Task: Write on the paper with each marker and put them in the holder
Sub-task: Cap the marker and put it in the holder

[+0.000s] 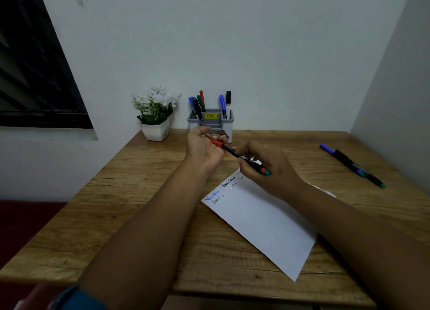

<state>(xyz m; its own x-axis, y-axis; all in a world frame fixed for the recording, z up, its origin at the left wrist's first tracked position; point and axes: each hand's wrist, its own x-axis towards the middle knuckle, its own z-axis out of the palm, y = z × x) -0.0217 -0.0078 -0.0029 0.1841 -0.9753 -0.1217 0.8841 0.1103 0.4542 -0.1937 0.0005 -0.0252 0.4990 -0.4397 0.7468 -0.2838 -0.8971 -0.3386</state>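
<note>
The right hand is gripping the black barrel of a marker, fingers curled around it, with a red band and a teal end cap showing at the rear end. The left hand is pinching the marker's red cap at the forward end; whether the cap is seated or separated cannot be told. Directly below the grip, the white paper is lying on the wooden table, carrying handwritten words in blue and black. Just beyond the left hand, the grey holder is containing several markers upright. Well right of the grip, two markers are lying loose.
</note>
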